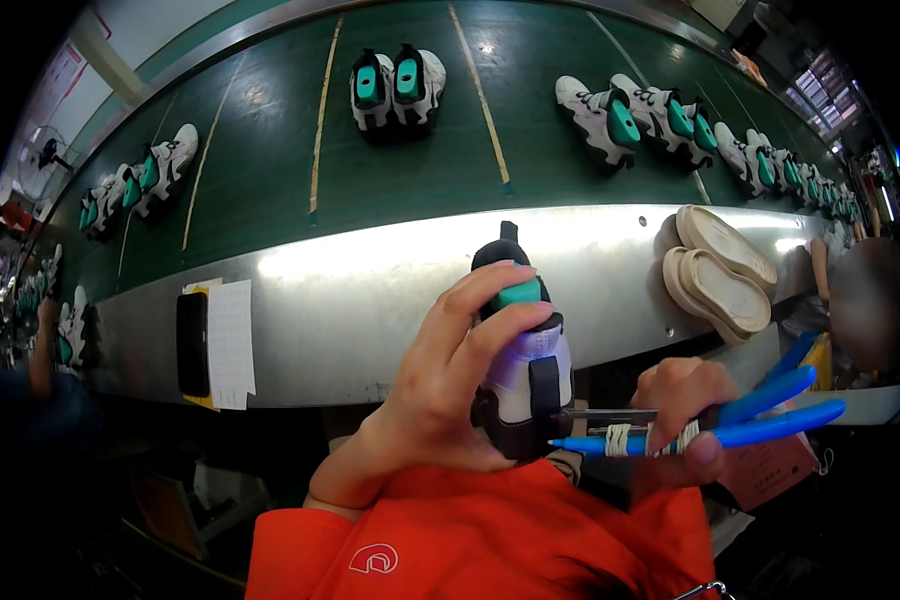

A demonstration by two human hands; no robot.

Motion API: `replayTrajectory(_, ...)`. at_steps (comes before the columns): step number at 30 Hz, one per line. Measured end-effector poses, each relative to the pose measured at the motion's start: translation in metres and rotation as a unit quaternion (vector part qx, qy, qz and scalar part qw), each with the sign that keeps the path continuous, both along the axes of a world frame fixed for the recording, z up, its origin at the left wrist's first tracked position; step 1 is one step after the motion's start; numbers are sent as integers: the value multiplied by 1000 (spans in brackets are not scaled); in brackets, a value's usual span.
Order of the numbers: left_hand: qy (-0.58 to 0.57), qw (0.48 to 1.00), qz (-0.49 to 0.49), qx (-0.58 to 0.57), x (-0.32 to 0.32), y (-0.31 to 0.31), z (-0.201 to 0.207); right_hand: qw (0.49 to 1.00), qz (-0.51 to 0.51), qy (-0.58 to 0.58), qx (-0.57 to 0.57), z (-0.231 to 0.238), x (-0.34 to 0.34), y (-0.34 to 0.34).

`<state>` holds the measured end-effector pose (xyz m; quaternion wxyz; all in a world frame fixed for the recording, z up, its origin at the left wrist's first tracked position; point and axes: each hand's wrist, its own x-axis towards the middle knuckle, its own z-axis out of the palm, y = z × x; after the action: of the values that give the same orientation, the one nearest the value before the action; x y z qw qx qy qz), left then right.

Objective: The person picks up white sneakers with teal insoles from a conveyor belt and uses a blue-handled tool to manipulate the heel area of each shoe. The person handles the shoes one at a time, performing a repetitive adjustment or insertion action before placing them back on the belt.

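Held shoe (545,385), white with black trim, was up in the left hand (445,370), in front of the person's red shirt (450,535). Left fingers were bent over the shoe's top by the teal insert (520,292), clamped on it from its left side; thumb mostly hidden, so couldn't tell its exact spot. What looked like the heel end faced the body. Visible length of the shoe ran from the body outward, black pull tab (509,231) at the far end; toe out of sight, so true tilt of the long axis couldn't be told.

Right hand (680,400) was just right of the shoe, fingers wrapped shut around a blue-handled tool (745,434) with pale banding (618,440) round it. Key relation: tool lay crosswise to the shoe, handles off to the right, blue pointed tip (558,444) aimed left at the shoe's dark lower edge. Tip touching or just beside: couldn't tell. Left hand was the nearer one, on the shoe itself; the right reached it only by the tool.

Around the shoe: metal ledge (390,290) beyond it and to both sides; beige soles (728,290) right of it and farther out; phone (192,343) and paper sheet (232,345) well left; green belt (250,180) beyond, with a pair of shoes (410,95) farther out, a bit left.
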<state>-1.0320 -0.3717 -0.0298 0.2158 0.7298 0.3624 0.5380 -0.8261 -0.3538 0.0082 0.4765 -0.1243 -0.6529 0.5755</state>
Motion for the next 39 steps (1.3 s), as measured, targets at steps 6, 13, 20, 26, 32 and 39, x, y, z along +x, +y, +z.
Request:
replayTrajectory(6,-18,1000,-1,-16,-2,3,4,989,-4,-140,53,34,-10,11)
replayTrajectory(13,-21,999,-16,-31,-6,5,9,980,18,-178,82,40,-14,11)
replayTrajectory(20,-18,1000,-6,-3,-10,8,2,960,45,-186,204,33,-17,16)
replayTrajectory(26,-23,1000,8,-4,-20,5,-6,926,193,-216,242,28,-15,32)
replayTrajectory(32,-38,998,-44,-2,-19,4,-9,946,-228,230,32,-24,5,5)
replayTrajectory(39,196,935,-119,269,-23,-36,-109,880,-384,154,-233,-132,37,4)
